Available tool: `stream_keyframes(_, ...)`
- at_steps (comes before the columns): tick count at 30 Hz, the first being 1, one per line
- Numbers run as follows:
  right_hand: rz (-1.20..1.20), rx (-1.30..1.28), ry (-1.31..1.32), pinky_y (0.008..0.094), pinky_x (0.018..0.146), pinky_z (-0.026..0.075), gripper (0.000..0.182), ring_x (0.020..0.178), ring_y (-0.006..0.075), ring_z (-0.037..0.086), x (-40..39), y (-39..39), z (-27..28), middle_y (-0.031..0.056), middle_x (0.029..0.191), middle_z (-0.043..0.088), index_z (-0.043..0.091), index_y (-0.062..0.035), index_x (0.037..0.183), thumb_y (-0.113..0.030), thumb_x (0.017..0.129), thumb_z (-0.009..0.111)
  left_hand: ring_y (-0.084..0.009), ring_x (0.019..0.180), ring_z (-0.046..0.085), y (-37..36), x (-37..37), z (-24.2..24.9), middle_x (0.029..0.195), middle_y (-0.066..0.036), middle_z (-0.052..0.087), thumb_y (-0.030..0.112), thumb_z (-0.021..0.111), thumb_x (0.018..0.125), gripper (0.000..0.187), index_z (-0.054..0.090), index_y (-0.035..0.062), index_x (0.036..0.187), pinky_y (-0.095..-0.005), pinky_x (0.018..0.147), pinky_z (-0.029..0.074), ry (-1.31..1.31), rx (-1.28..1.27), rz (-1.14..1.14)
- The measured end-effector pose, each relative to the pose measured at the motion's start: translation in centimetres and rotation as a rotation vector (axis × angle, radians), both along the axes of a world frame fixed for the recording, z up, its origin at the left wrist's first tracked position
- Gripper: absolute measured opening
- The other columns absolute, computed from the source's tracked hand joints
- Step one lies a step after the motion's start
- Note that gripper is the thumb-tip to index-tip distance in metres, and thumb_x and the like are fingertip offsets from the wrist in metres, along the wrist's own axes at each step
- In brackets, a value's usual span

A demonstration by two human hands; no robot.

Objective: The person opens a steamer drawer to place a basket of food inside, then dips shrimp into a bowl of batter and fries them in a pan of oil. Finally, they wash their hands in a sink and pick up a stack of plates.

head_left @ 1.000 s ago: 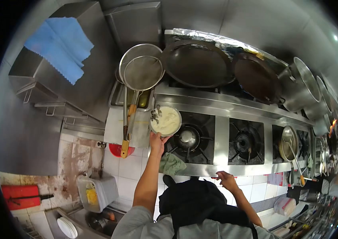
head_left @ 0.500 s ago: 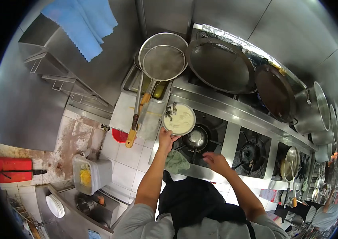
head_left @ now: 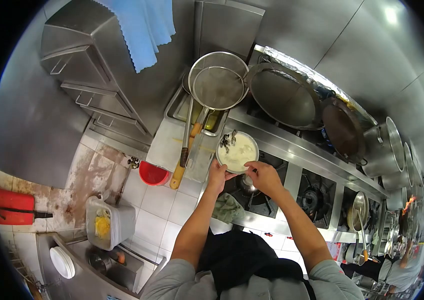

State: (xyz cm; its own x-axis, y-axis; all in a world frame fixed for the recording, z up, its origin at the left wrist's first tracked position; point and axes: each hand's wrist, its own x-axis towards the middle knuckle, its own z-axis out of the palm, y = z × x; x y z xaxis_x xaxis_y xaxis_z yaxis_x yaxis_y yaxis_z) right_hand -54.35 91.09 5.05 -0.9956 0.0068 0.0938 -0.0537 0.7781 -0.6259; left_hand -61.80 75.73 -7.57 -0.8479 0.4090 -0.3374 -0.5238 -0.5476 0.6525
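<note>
A round bowl (head_left: pixel 237 152) of pale, creamy food, with dark pieces at its upper left, is held over the front edge of the stove. My left hand (head_left: pixel 218 176) is closed on its lower left rim, thumb on top. At the lower right rim is my right hand (head_left: pixel 264 176), its fingers curled and pinched against the edge; their undersides are hidden. Just below the bowl lies a metal burner cap (head_left: pixel 247 184), partly covered by my hands. A green cloth (head_left: pixel 228 209) rests on the stove front near my left forearm.
Two large strainers (head_left: pixel 218 87) lie over a metal tray (head_left: pixel 176 106) at the left of the stove. Big woks (head_left: pixel 284 97) line the back, with tall pots (head_left: pixel 384 150) to the right. A red bucket (head_left: pixel 153 174) and a grey bin (head_left: pixel 112 222) stand lower left.
My right hand has moved up and left from beside the burner to the bowl's rim. My left hand still holds the bowl. The view has shifted slightly.
</note>
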Motion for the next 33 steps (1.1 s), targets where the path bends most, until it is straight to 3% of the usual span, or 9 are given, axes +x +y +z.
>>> stream_keyframes(10, -0.104, -0.008, -0.034, 0.0328, 0.061, 0.050, 0.024, 0.063, 0.0214, 0.063, 1.3, -1.5, 0.5, 0.0114, 0.086, 0.069, 0.068, -0.0050, 0.105, -0.015, 0.083, 0.068, -0.0364, 0.102, 0.064, -0.1, -1.2, -4.2, 0.119, -0.021, 0.056, -0.005, 0.041, 0.088, 0.035, 0.038, -0.0023, 0.122, -0.0492, 0.079, 0.061, 0.029, 0.033, 0.012)
stream_keyframes(22, 0.014, -0.088, -0.059, 0.0349, 0.066, 0.053, 0.021, 0.070, 0.0265, 0.067, -2.3, 1.9, -5.5, 0.0130, 0.086, 0.069, 0.069, -0.0064, 0.102, -0.016, 0.083, 0.068, -0.0332, 0.102, 0.064, 0.4, 0.0, -5.5, 0.121, -0.018, 0.054, -0.005, 0.038, 0.089, 0.035, 0.038, 0.0021, 0.123, -0.0444, 0.079, 0.062, -0.034, 0.029, 0.077)
stream_keyframes(28, 0.069, 0.124, -0.059, 0.0410, 0.073, 0.054, 0.018, 0.084, 0.0299, 0.068, -8.6, 2.0, -8.2, 0.0126, 0.091, 0.069, 0.069, -0.0110, 0.100, -0.016, 0.085, 0.062, -0.0307, 0.099, 0.065, 0.6, 0.6, -6.0, 0.116, -0.016, 0.056, -0.001, 0.044, 0.091, 0.020, 0.041, 0.0036, 0.110, -0.0464, 0.080, 0.060, -0.117, 0.002, 0.118)
stream_keyframes(33, 0.133, 0.425, -0.064, 0.0407, 0.074, 0.056, 0.020, 0.098, 0.0327, 0.061, -14.2, 0.1, -9.4, 0.0124, 0.104, 0.058, 0.070, -0.0157, 0.098, -0.011, 0.081, 0.061, -0.0299, 0.096, 0.066, 0.5, 1.3, -5.9, 0.111, -0.015, 0.056, 0.001, 0.049, 0.091, 0.013, 0.040, 0.0053, 0.100, -0.0469, 0.082, 0.059, -0.111, 0.055, 0.157)
